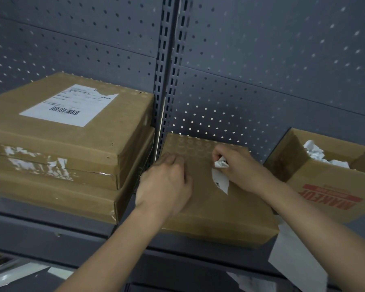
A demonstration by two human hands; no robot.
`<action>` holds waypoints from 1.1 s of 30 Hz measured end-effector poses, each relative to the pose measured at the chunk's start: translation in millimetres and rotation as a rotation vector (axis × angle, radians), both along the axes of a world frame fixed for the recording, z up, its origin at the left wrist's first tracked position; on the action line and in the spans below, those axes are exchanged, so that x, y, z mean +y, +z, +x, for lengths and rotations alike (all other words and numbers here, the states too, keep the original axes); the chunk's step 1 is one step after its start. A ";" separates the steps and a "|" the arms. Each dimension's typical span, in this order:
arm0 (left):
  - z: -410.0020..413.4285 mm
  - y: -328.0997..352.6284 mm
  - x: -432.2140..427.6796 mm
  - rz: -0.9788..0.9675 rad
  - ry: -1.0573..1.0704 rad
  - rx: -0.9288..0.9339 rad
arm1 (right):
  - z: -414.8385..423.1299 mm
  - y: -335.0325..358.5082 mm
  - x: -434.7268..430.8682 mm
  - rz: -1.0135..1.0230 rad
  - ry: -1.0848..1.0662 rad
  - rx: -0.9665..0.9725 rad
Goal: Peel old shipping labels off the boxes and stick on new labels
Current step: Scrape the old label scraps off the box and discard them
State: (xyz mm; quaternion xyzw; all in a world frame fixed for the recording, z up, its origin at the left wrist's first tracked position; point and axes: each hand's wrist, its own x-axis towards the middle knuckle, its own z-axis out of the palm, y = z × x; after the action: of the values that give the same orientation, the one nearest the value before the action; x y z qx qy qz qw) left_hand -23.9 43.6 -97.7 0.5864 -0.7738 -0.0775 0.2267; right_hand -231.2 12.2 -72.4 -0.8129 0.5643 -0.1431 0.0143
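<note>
left hand (pixel 167 182) — presses box (pixel 209 207) | right hand (pixel 238 165) — pinches label (pixel 220 180)

Readable markings: one word only.
Open box (pixel 316 178) at right: red block print (pixel 330 198), upside down, apparently "MAKEUP". Label (pixel 72 102) on top stacked box (pixel 118 127): barcode (pixel 64 111), text too small to read. Torn label (pixel 220 180): unreadable.

Stacked boxes (pixel 61 144) left, open carton (pixel 325 182) right, pegboard (pixel 261 60) behind.
</note>
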 end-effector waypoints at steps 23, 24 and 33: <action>1.2 -3.2 -2.3 -0.008 -0.013 0.034 | -7.9 1.8 11.1 0.214 -0.065 -0.476; 1.3 -3.2 -2.2 -0.006 -0.012 0.036 | -8.1 0.7 10.0 0.199 -0.063 -0.448; 1.6 -4.6 -3.2 -0.012 -0.010 0.042 | -0.1 -0.8 8.6 -0.006 -0.034 -0.230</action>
State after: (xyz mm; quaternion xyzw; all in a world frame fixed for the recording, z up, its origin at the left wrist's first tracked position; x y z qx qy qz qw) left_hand -22.2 40.4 -102.3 0.5793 -0.7723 -0.0865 0.2460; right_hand -231.3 20.8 -73.2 -0.7814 0.5723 -0.2374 0.0743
